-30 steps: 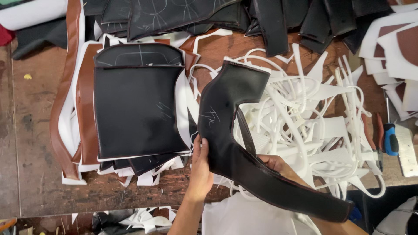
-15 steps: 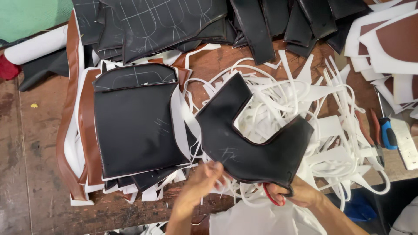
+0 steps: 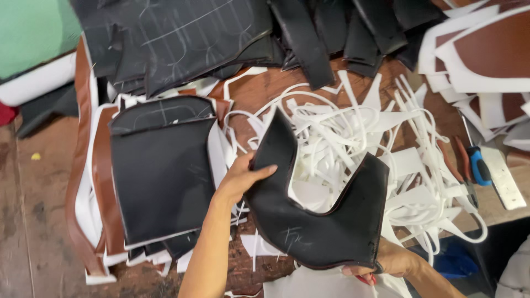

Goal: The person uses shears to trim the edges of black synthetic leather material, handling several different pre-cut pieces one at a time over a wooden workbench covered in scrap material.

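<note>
Black curved leather piece point(image 3: 317, 221), already cut out, is sitting in both your hands: your right hand point(image 3: 389, 262) is pinching its bottom edge, your left hand point(image 3: 243, 176) is gripping its pointed arm. Behind, white scrap strips point(image 3: 359, 127) are piling up, and chalk-marked black sheets point(image 3: 187, 38) are waiting uncut.

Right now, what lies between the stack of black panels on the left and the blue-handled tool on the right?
In the head view, the curved black piece held by both hands, and behind it a tangle of white offcut strips on the wooden table.
</note>
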